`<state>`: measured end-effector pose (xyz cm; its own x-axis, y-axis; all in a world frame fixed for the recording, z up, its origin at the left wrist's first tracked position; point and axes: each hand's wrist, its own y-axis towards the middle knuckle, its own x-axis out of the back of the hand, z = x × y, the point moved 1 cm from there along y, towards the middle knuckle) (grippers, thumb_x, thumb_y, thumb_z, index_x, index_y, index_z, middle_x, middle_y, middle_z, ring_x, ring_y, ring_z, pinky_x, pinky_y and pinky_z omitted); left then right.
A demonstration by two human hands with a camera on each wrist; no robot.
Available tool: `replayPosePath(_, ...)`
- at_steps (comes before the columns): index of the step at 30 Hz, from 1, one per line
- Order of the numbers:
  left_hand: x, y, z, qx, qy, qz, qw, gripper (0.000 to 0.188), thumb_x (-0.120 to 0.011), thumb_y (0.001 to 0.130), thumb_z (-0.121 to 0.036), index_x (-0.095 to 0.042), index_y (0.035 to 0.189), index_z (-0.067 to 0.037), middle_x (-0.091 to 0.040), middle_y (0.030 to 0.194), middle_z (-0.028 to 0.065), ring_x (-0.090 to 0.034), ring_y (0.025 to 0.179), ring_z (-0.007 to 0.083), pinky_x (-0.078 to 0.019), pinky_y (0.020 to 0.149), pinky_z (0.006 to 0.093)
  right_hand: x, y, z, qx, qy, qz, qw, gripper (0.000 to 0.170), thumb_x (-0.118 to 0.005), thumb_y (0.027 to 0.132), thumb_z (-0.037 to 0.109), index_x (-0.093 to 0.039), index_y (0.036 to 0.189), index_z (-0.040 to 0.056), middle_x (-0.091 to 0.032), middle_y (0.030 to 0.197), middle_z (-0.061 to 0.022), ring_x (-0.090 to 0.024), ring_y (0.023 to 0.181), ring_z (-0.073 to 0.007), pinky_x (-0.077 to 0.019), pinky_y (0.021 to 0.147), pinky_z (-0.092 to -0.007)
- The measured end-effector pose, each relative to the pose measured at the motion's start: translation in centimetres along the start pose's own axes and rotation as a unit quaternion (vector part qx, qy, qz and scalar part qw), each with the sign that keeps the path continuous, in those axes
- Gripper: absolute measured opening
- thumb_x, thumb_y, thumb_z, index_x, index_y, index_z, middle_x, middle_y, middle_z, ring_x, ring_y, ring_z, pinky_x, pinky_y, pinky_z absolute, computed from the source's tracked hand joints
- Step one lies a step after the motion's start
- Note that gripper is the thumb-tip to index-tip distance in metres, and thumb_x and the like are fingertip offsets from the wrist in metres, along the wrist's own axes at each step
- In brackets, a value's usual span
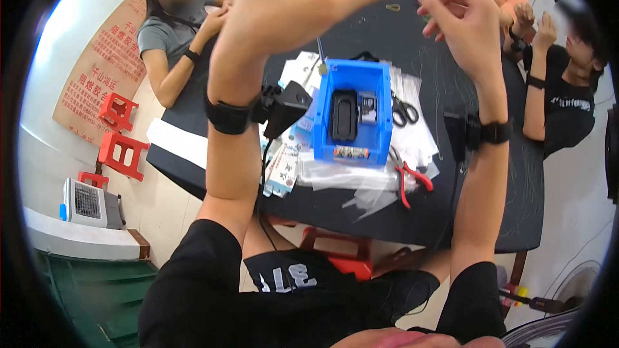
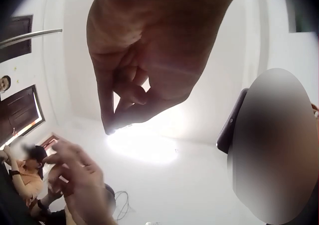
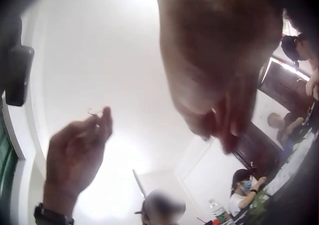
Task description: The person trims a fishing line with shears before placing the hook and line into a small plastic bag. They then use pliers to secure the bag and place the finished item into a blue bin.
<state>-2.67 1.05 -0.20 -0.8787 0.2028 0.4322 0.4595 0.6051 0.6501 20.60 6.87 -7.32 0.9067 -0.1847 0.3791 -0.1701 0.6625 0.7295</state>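
Raised above the far side of the table, my left hand [image 1: 303,6] pinches a small, thin, hook-shaped piece [image 3: 91,111] between its thumb and fingertips. In the right wrist view the piece's curved end sticks out above the fingertips. My right hand [image 1: 465,25] is up just to the right of it, fingers bent and fingertips close to the left hand's. Blur in the left wrist view covers the right fingers, and I cannot tell whether they pinch anything. Below both hands stands a blue plastic box [image 1: 356,67] with a black tray [image 1: 343,116] inside.
Scissors [image 1: 405,112] and red-handled pliers [image 1: 412,183] lie right of the box. Clear plastic bags [image 1: 348,177] and printed cards [image 1: 280,167] lie around it on the black table [image 1: 503,219]. Other people sit at the left [image 1: 171,38] and right [image 1: 567,90]. Red stools [image 1: 122,154] stand at left.
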Motion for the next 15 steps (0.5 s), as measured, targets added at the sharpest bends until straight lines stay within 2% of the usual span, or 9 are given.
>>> replayPosePath(1,-0.1,0.1,0.4,0.006,0.005,-0.005,1.0,0.012,-0.077,0.091,-0.005,-0.076,0.098,0.005,-0.062,0.062,-0.0032,-0.043,0.05,-0.0011,-0.0288,0.047,0.0175,0.3,0.1,1.0,0.009,0.103,-0.018,0.994,0.018,-0.069,0.097,0.017,-0.075,0.102,0.0013,-0.075,0.086,-0.0068,-0.073,0.072,-0.0131,-0.0544,0.059,-0.0223)
replayPosePath(2,-0.2,0.0,1.1,0.014,0.008,-0.009,1.0,0.012,-0.077,0.091,-0.006,-0.076,0.097,0.005,-0.061,0.062,-0.0036,-0.042,0.049,-0.0013,-0.0267,0.046,0.0177,0.4,0.1,2.1,0.018,0.101,-0.019,0.995,0.018,-0.069,0.097,0.017,-0.075,0.102,0.0013,-0.075,0.086,-0.0068,-0.073,0.072,-0.0131,-0.0544,0.059,-0.0223)
replayPosePath(3,-0.5,0.0,1.3,0.035,-0.046,-0.012,0.998,0.014,-0.077,0.092,-0.007,-0.076,0.098,0.005,-0.061,0.063,-0.0035,-0.043,0.05,-0.0015,-0.0273,0.047,0.0175,0.3,0.1,3.2,0.03,0.151,-0.015,0.988,0.022,-0.064,0.1,0.017,-0.073,0.109,-0.0001,-0.074,0.094,-0.0085,-0.071,0.077,-0.0127,-0.0532,0.062,-0.0224)
replayPosePath(4,-0.4,-0.1,1.2,0.031,-0.043,-0.015,0.998,0.014,-0.077,0.092,-0.007,-0.076,0.098,0.005,-0.061,0.063,-0.0035,-0.043,0.05,-0.0015,-0.0273,0.047,0.0175,0.4,0.0,3.8,0.039,0.2,-0.01,0.979,0.026,-0.059,0.103,0.018,-0.071,0.116,-0.0016,-0.073,0.102,-0.0102,-0.07,0.083,-0.0123,-0.0521,0.064,-0.0225)
replayPosePath(5,-0.4,-0.2,1.0,0.043,-0.064,-0.013,0.997,0.015,-0.076,0.092,-0.007,-0.076,0.1,0.005,-0.062,0.064,-0.0031,-0.044,0.051,-0.0015,-0.0278,0.047,0.0176,0.6,-0.1,4.0,0.051,0.185,0.012,0.981,0.03,-0.055,0.104,0.018,-0.071,0.119,-0.0031,-0.072,0.107,-0.0121,-0.07,0.09,-0.0139,-0.053,0.066,-0.0243)
replayPosePath(8,-0.3,-0.4,1.4,0.05,-0.088,-0.018,0.995,0.017,-0.075,0.093,-0.007,-0.075,0.104,0.005,-0.062,0.063,-0.0026,-0.046,0.052,-0.0017,-0.029,0.046,0.0178,0.5,-0.1,4.8,0.082,0.219,0.059,0.971,0.029,-0.056,0.104,0.018,-0.071,0.118,-0.0032,-0.071,0.105,-0.0116,-0.069,0.092,-0.0142,-0.0534,0.066,-0.0248)
replayPosePath(10,-0.2,-0.5,1.8,-0.046,0.028,-0.05,0.997,0.023,-0.076,0.092,-0.018,-0.076,0.106,0.001,-0.073,0.078,0.0017,-0.048,0.051,-0.0021,-0.0306,0.045,0.015,0.6,-0.3,5.1,0.081,0.219,0.06,0.971,0.028,-0.057,0.103,0.017,-0.071,0.117,-0.0034,-0.071,0.105,-0.0113,-0.069,0.092,-0.0146,-0.0537,0.066,-0.0254)
replayPosePath(13,0.7,-0.6,1.7,-0.024,0.028,-0.016,0.999,0.025,-0.075,0.092,-0.018,-0.075,0.107,0.002,-0.076,0.083,0.0057,-0.054,0.055,-0.0005,-0.0355,0.046,0.0157,0.5,-0.4,5.1,0.088,0.207,0.059,0.973,0.027,-0.062,0.101,0.016,-0.071,0.119,-0.0028,-0.07,0.107,-0.0111,-0.069,0.092,-0.0154,-0.054,0.065,-0.0253)
replayPosePath(15,0.4,-0.6,1.6,-0.025,0.02,-0.023,0.999,0.027,-0.076,0.092,-0.019,-0.075,0.109,0.002,-0.076,0.084,0.0043,-0.055,0.057,-0.0007,-0.0359,0.046,0.0158,0.5,-0.3,5.1,0.091,0.214,0.066,0.97,0.028,-0.064,0.1,0.017,-0.071,0.12,-0.0023,-0.07,0.109,-0.011,-0.069,0.092,-0.0158,-0.054,0.065,-0.0254)
